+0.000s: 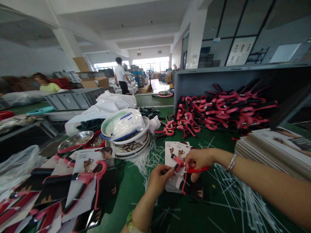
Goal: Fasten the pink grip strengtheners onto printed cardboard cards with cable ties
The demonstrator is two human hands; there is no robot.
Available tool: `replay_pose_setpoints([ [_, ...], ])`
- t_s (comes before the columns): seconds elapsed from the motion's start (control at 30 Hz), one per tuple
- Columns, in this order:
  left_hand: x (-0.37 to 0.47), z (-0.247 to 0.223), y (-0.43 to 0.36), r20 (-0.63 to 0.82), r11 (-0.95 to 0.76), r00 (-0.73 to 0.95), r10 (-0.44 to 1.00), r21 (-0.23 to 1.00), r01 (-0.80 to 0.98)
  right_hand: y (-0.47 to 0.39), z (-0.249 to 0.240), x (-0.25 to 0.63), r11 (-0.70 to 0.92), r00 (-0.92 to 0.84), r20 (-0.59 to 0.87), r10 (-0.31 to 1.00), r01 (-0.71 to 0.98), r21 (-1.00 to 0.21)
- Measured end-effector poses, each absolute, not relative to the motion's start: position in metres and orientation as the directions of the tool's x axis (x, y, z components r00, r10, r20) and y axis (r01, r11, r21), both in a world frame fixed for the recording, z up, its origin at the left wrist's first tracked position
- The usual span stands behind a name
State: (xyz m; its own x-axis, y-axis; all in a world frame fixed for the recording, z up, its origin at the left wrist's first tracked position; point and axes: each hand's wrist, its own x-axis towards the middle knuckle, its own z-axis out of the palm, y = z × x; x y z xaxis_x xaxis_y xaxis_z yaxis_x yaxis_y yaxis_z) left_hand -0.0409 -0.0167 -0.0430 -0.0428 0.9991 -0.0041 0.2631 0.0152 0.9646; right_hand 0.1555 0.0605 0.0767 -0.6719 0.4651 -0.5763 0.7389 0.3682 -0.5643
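A pink and black hand grip exerciser (181, 161) with a metal spring lies on a printed backing card (170, 186), which tops a small stack. My left hand (159, 179) is closed at the card's left side, thumb and finger pinching what looks like a thin white cable tie (181, 173) beside the exerciser's black grip. My right hand (197, 160) is wrapped around a red-handled tool, apparently scissors (200, 169), over the card's right side. The tool's tip points left toward my left fingertips; the fingers partly hide the exerciser and the tool.
A tipped grey bin (179, 84) at right spills pink exercisers (218, 110). Stacked cards (247, 149) stand below it. Loose cable ties (245, 194) litter the green table (128, 187). Carded exercisers (87, 174) pile up at left, near trays (145, 121) of parts. Two people are farther back.
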Motion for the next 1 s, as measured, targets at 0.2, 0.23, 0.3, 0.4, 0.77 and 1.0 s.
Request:
replay_pose_setpoints([
  [0.2,-0.041,-0.042,-0.017,-0.031,0.041,-0.042,0.999,0.965,0.26,0.07,0.079,0.146,0.472,-0.718,-0.564,0.408,0.695,-0.542],
  [0.23,-0.041,-0.042,-0.017,-0.035,0.045,-0.044,0.998,0.966,0.256,0.07,0.08,0.145,0.498,-0.725,-0.553,0.41,0.686,-0.53],
  [0.3,-0.041,-0.043,-0.017,-0.035,0.045,-0.042,0.999,0.967,0.252,0.07,0.083,0.142,0.545,-0.733,-0.538,0.415,0.674,-0.498],
  [0.4,-0.04,-0.043,-0.016,-0.028,0.035,-0.031,0.999,0.967,0.253,0.067,0.085,0.139,0.598,-0.736,-0.522,0.431,0.666,-0.445],
  [0.77,-0.043,-0.032,-0.036,0.22,-0.184,-0.002,0.975,0.818,0.546,0.058,0.079,0.198,0.241,-0.725,-0.499,0.475,0.653,-0.719],
  [1.0,-0.108,0.011,-0.062,0.509,-0.259,-0.133,0.85,0.625,0.737,0.057,0.047,0.276,-0.009,-0.285,-0.215,0.934,0.584,-0.811],
])
